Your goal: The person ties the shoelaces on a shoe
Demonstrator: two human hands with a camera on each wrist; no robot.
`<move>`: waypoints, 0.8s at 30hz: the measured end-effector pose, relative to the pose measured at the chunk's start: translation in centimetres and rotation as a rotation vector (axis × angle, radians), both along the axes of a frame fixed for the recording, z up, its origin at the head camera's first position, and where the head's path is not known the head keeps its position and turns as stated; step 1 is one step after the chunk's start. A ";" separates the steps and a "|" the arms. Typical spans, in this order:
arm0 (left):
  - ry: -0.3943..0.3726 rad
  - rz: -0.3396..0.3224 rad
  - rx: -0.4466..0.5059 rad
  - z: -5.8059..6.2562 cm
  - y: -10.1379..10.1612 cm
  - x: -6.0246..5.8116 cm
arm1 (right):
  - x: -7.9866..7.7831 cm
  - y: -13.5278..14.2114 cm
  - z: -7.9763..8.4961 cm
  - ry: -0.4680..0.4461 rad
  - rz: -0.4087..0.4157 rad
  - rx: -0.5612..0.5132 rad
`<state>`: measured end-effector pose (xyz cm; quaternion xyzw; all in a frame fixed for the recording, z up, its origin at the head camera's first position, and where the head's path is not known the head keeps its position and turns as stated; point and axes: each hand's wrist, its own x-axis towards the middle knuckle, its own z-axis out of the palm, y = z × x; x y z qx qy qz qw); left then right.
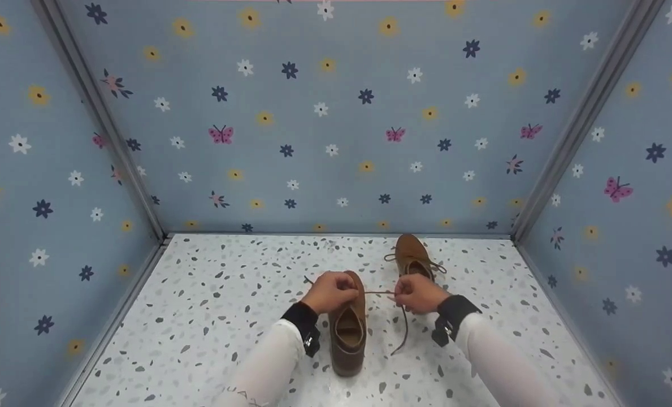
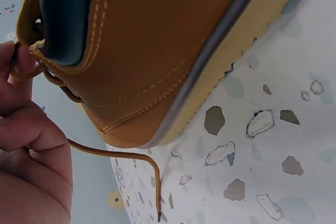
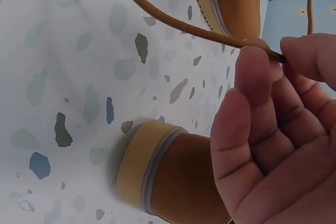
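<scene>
A brown lace-up shoe stands on the floor, toe pointing away from me. Over its lacing is my left hand, with finger and thumb pinching a shoelace close to the eyelets. A loose lace end trails past those fingers to the floor. To the right of the shoe, my right hand pinches the other side of the lace, drawn taut across from the shoe. From the right fingers, the tail of that lace hangs down to the floor.
A second brown shoe, its lace tied in a bow, stands farther back, partly behind my right hand. Blue flowered panels enclose the speckled white floor at the back and both sides, with grey metal strips at the corners.
</scene>
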<state>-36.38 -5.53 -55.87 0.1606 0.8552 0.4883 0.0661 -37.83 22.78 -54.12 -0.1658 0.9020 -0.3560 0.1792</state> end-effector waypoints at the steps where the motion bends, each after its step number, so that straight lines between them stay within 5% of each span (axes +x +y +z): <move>1: 0.005 -0.006 0.000 0.0 0.1 0.0 | 0.0 0.0 -0.1 0.001 0.000 0.008; 15: -0.128 0.027 0.178 0.4 0.2 0.2 | 0.3 -0.2 -0.4 0.030 0.076 0.003; 24: -0.146 0.087 0.164 -0.1 -0.6 -0.2 | 0.3 -0.4 -0.5 0.084 0.084 0.064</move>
